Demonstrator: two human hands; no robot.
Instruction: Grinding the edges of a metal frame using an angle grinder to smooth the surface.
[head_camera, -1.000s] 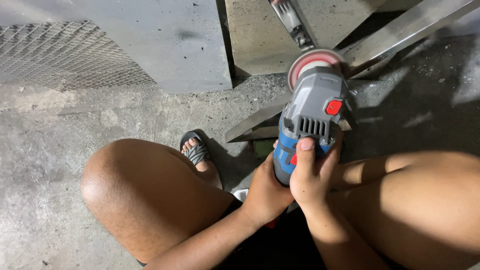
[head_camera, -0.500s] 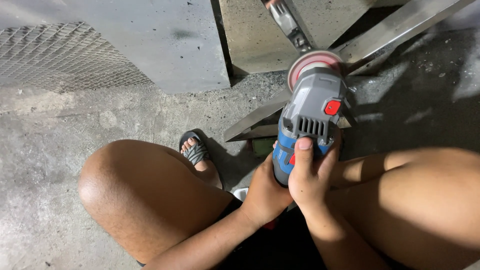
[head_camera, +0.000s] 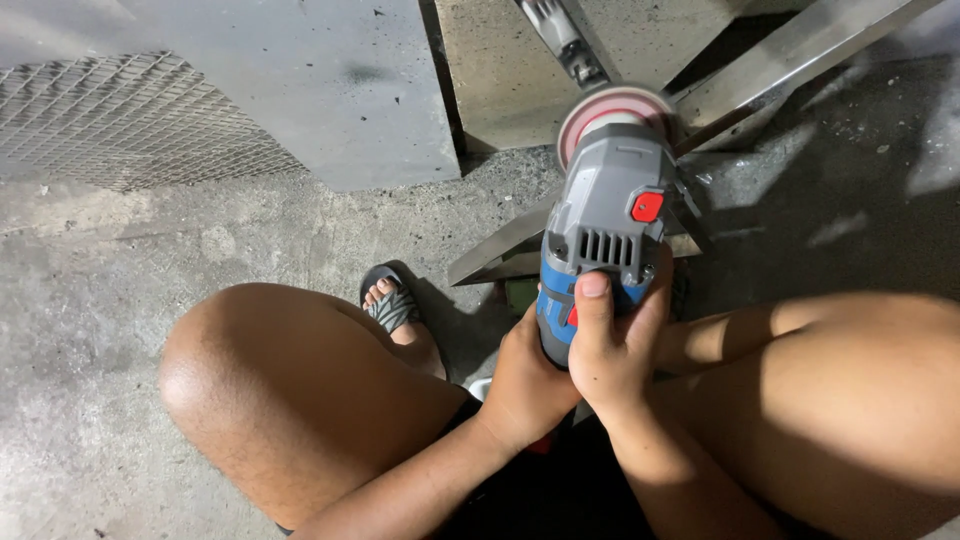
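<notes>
A grey and blue angle grinder (head_camera: 607, 215) with a red button points away from me, its pinkish disc (head_camera: 613, 108) against a metal angle bar (head_camera: 790, 55). My right hand (head_camera: 610, 345) wraps the grinder's blue rear grip, thumb on top. From the left and below, my left hand (head_camera: 525, 385) clasps the same grip. Both hands sit between my bent knees.
A second metal angle piece (head_camera: 500, 255) lies on the concrete floor under the grinder. My foot in a grey sandal (head_camera: 388, 305) rests beside it. A grey sheet panel (head_camera: 300, 90) and a metal mesh (head_camera: 110, 120) stand at the back left.
The grinder and both hands stay in place. The view has shifted very slightly; the grip is the same.
</notes>
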